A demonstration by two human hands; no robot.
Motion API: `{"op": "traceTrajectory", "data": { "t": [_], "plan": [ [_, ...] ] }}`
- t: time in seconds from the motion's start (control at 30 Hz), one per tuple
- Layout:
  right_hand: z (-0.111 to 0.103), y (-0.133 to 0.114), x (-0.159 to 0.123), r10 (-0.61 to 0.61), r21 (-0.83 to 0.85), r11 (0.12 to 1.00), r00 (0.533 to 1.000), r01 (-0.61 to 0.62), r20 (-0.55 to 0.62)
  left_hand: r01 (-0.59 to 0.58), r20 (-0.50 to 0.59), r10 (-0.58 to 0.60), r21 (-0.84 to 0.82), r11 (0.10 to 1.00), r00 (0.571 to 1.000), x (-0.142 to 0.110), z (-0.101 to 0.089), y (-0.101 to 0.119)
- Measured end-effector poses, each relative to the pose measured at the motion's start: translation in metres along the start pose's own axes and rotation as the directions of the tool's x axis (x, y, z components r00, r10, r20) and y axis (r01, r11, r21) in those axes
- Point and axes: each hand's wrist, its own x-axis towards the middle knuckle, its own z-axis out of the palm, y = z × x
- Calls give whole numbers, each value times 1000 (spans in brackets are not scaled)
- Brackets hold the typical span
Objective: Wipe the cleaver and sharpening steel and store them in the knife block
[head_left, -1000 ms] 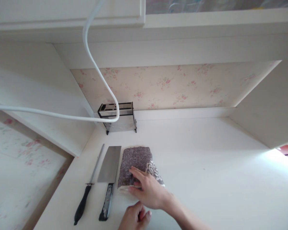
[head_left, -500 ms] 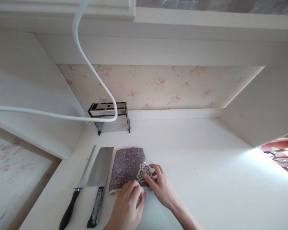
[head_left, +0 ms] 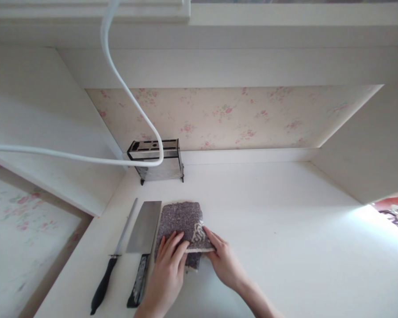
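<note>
the folded cloth, toward seven o'clock, is a thick purplish-brown textile with a rough, nubby nap; its raised cream pattern and pale edging look softly woven. at seven o'clock, the cleaver has a smooth grey metal blade with a dull sheen, and its black handle is marked with whitish patches. toward eight o'clock, the rod is slim grey metal, its grip smooth black, apparently plastic. the rack at nine o'clock has shiny metal and black trim. the counter at four o'clock is smooth, white and softly reflective.
</note>
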Motion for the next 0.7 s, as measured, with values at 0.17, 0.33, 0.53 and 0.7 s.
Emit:
{"op": "traceTrajectory", "data": {
  "t": [0.17,0.33,0.53,0.7],
  "plan": [
    [1,-1,0,78,39,997,989,-74,-128,-57,96,55,18,998,994,-2,-9,2],
    [2,1,-2,31,17,999,994,-29,-104,-58,107,49,82,995,993,-6,-4,0],
    [-1,-10,-16,-25,-30,999,999,26,20,-26,23,24,80,996,999,-2,5,-5],
    [14,-14,-24,29,-38,999,999,-28,27,107,-110,-116,-88,990,987,1,5,-8]
  ]
}}
